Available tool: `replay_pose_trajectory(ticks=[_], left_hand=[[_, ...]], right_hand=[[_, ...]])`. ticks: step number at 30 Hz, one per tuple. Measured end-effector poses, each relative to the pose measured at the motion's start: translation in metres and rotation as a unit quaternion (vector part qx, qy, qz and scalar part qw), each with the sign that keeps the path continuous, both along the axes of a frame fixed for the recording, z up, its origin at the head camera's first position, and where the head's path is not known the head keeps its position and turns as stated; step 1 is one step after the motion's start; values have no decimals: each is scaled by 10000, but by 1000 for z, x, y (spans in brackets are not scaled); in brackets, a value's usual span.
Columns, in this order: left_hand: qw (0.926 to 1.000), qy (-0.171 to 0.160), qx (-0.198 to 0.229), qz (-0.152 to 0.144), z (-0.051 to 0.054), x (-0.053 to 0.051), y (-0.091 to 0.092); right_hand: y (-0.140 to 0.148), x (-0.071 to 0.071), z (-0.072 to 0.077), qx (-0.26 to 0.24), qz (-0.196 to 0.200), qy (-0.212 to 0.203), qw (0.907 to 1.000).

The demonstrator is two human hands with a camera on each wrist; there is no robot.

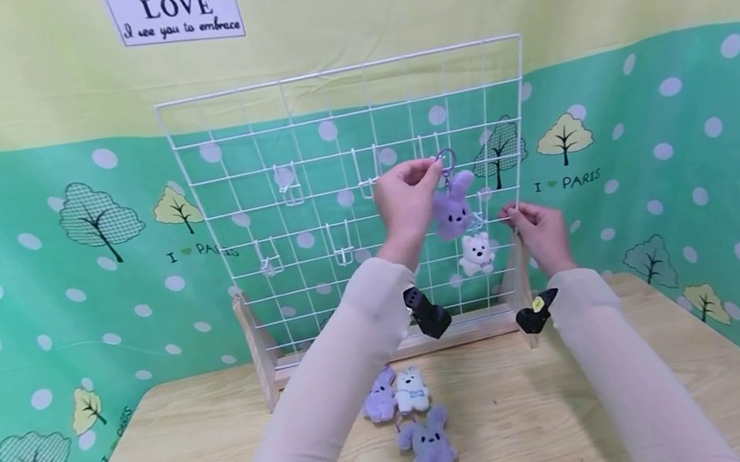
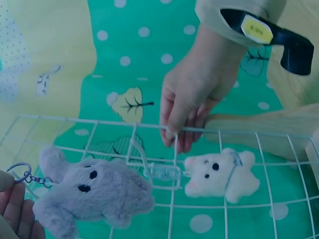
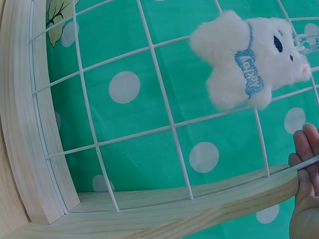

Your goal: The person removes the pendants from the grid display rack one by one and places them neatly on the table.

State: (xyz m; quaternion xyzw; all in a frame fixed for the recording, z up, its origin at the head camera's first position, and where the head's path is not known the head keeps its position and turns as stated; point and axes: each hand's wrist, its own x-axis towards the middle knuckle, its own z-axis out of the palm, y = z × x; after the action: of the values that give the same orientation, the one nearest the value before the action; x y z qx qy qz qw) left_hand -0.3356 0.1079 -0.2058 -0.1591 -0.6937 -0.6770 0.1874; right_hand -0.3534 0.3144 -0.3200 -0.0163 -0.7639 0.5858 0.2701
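In the head view my left hand [image 1: 407,201] pinches the ring of a purple plush bunny keychain [image 1: 452,214], which hangs before the white wire grid [image 1: 337,69]. The left wrist view shows the fingers [image 2: 17,211] at the ring and the bunny's furry body [image 2: 107,191]. My right hand [image 1: 545,234] grips the grid's right edge wire, just above the wooden side post [image 1: 522,271]. A white plush bear keychain [image 1: 476,254] hangs from a hook near that edge; in the right wrist view the bear [image 3: 249,59] has a blue embroidered tag.
On the wooden table [image 1: 193,445] before the grid lie a purple bunny [image 1: 380,399], a white bear [image 1: 411,391] and a greyer purple bunny [image 1: 433,447]. Several bare hooks [image 1: 342,250] hang on the grid. A patterned cloth [image 1: 19,262] stands behind.
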Motion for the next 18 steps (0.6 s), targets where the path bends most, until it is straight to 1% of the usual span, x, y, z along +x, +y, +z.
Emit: replay_pose_trajectory(ticks=[3, 8, 13, 18], left_hand=[[9999, -21, 102, -134, 1, 5, -1], [9990, -103, 204, -392, 0, 16, -10], [9977, -238, 236, -595, -5, 25, -21], [9960, -323, 248, -790, -12, 34, -35]], right_hand=[[1, 0, -1, -1, -15, -21, 10000], [0, -1, -2, 69, -30, 51, 10000], [0, 0, -1, 55, 10, 38, 10000], [0, 1, 0, 98, -24, 5, 9999]])
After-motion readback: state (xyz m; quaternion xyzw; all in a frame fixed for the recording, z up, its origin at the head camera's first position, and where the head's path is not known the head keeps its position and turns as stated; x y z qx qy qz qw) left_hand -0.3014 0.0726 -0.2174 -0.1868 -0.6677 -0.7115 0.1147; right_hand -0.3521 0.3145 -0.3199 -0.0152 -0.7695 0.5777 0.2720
